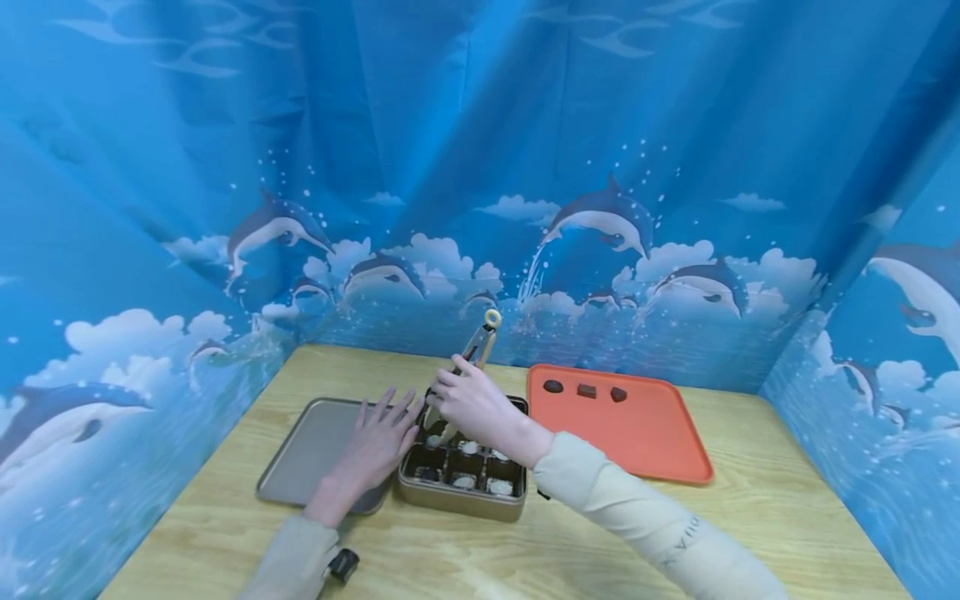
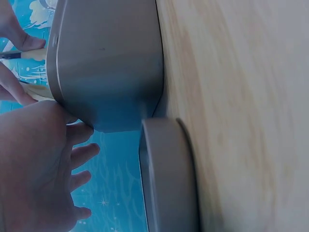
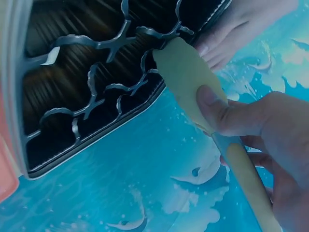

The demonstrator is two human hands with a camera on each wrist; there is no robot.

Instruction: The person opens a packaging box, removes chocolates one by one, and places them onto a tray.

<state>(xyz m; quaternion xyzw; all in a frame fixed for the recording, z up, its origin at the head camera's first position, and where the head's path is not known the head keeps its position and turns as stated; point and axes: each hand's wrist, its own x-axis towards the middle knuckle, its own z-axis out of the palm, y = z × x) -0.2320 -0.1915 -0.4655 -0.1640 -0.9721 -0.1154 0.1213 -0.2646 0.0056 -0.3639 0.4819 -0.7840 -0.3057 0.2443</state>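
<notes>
My right hand (image 1: 480, 408) grips a pair of tongs (image 1: 480, 342) with a cream ring at the top and broad cream tips. Those tips reach down into a back-left compartment of a metal box (image 1: 459, 500); what lies between them is hidden. In the right wrist view, the thumb presses along one arm of the tongs (image 3: 190, 72). The box has a dark divided insert, with white crinkled pieces (image 1: 464, 482) in several compartments. My left hand (image 1: 378, 442), fingers spread and straight, lies against the box's left side, as the left wrist view shows near its rim.
Left of the box lies a flat grey metal lid or tray (image 1: 311, 446), partly under my left forearm. A red tray (image 1: 622, 433) at the right carries a round chocolate (image 1: 552, 386), a square chocolate (image 1: 587, 391) and a heart-like one (image 1: 618, 394). A dolphin-print curtain (image 1: 480, 167) surrounds the wooden table (image 1: 600, 542).
</notes>
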